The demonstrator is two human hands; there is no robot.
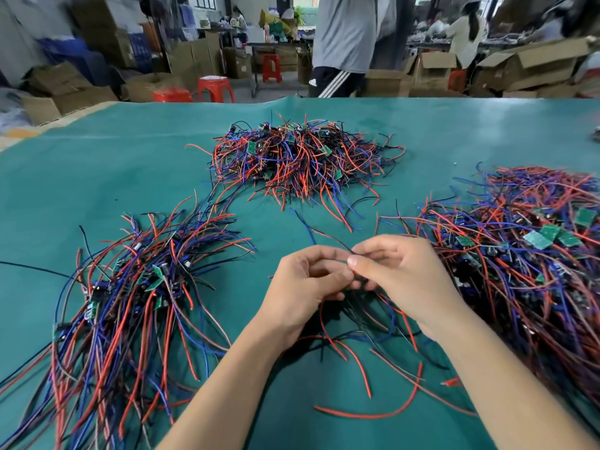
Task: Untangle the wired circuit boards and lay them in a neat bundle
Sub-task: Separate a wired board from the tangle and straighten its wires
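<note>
My left hand [303,287] and my right hand [402,274] meet above the middle of the green mat [130,177]. Both pinch a small cluster of wired circuit boards [360,316] whose red, blue and black wires trail down toward me. The boards themselves are hidden behind my fingers. To the left lies a combed bundle of wired boards [130,303] with wires running mostly one way. A tangled heap [298,160] sits at the far middle. A larger tangled heap [532,254] with several small green boards showing lies at the right.
A person in a grey shirt [347,43] stands at the table's far edge. Red stools [216,89] and cardboard boxes [532,66] fill the floor beyond. Loose red wires [367,414] lie between my forearms.
</note>
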